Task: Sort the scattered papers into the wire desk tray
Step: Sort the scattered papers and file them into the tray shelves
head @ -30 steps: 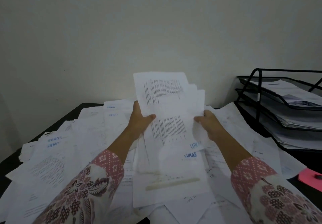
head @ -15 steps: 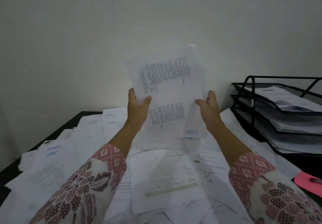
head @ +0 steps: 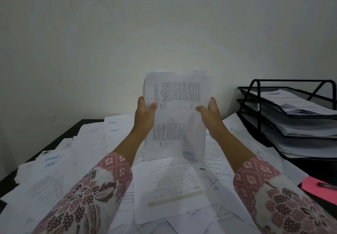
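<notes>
A dark desk (head: 60,142) before a pale wall is covered with loose papers (head: 175,184). Thumbs in front, the left hand (head: 145,114) and right hand (head: 209,114) clamp a sheaf of papers (head: 176,113) upright by its side edges, arms stretched forward. The wire desk tray (head: 284,113) stands to the right.

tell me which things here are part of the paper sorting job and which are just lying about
Part of the job:
- sheaf of papers, held upright by the left hand and right hand
- scattered papers covering the desk
- wire desk tray, its tiers already holding paper

Just lying about:
- pink note at the desk's right edge
- pen resting on it
</notes>
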